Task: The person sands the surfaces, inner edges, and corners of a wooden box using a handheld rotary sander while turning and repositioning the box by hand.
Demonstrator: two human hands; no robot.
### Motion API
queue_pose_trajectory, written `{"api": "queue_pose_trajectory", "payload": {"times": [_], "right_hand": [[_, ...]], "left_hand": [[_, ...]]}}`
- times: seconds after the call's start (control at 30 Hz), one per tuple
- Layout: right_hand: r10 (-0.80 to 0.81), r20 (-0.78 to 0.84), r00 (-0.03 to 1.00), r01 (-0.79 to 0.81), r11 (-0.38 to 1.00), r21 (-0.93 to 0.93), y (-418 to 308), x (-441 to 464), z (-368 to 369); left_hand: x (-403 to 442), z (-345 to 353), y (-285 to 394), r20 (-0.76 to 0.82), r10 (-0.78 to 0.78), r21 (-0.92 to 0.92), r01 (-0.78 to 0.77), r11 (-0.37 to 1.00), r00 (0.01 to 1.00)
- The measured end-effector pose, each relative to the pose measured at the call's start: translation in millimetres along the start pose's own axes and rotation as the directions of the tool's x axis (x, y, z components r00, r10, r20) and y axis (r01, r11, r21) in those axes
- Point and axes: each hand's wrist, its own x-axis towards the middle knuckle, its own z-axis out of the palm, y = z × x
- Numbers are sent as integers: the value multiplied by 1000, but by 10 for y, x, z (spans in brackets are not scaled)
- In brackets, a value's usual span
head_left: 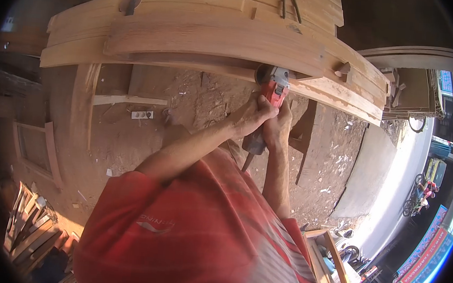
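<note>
One power tool (277, 91), red in middle, silver at head, dark grey at back. Left hand (253, 116) and right hand (277, 128) both wrapped round it. Round disc (261, 74) at near edge of long brown board (218, 41); cannot tell if touching. Board streaky, on paler wood pile (342, 96).

Right of a rectangular brown wooden frame (52, 149) lie a white oblong socket strip (142, 115) and, well apart, a flat grey sheet (366, 174); on the frame's near side, jumbled brown wood offcuts (33, 230).
</note>
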Motion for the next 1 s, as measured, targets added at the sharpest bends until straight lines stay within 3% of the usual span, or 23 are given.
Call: {"api": "queue_pose_trajectory", "payload": {"times": [0.07,0.1,0.2,0.27,0.47,0.53,0.6,0.73,0.8,0.93,1.0], "right_hand": [[27,45,999,-27,1000,-10,65,24,48],[34,30,999,-34,999,1,68,30,8],[30,31,999,-29,999,-18,50,46,-127],[70,-37,997,-69,997,14,81,87,-285],[25,-36,999,-24,999,38,83,75,-256],[58,61,996,-56,998,-29,-36,-4,-76],[29,134,990,-18,996,-83,-119,-75,183],[-1,302,953,23,997,-68,-300,-182,695],[-83,359,930,119,990,-80,-307,-225,987],[-20,323,946,65,989,-131,-401,-343,1218],[23,248,968,-8,998,-62,-483,-391,1172]], "left_hand": [[-88,50,-160,-251,-62,-19,59,998,966],[-112,79,-58,-271,-117,-48,108,993,955],[62,155,-83,-178,-9,19,13,1000,984],[214,262,-191,-149,-16,10,18,1000,989],[195,174,-330,-128,18,92,-6,996,992],[-10,31,-226,-143,-5,97,19,995,990],[-328,-129,-13,-231,-37,-48,26,999,972],[-826,-574,121,-279,-38,30,48,998,960],[-1018,-707,240,-406,65,1,-71,997,911],[-1212,-961,291,-315,19,-11,-23,1000,949],[-1184,-927,323,-404,-97,89,145,985,910]]}}
